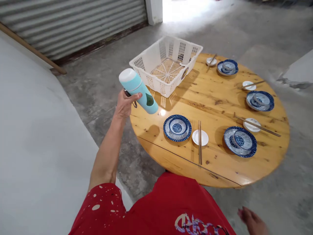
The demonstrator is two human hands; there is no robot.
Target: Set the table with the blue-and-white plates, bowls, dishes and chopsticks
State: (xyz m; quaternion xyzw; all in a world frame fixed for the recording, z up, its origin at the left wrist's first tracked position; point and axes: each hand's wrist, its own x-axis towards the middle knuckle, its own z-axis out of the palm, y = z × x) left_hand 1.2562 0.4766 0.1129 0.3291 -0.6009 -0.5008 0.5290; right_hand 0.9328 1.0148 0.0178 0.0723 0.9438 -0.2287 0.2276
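As left grip [125, 103] holds bottle [137, 87], basket [156, 84] beyond

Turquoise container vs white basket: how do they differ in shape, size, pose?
Pose: the turquoise container is tilted in the left hand; the white basket sits on the wooden table.
Shape: the container is a slim cylinder with a capped end; the basket is an open-topped box with lattice walls.
Size: the basket is clearly bigger than the container.
Shared: both have white parts.

Glare whitens the far floor [186, 16]; the basket [157, 85] shadows the table [205, 98]; right fingers [248, 215] blur.
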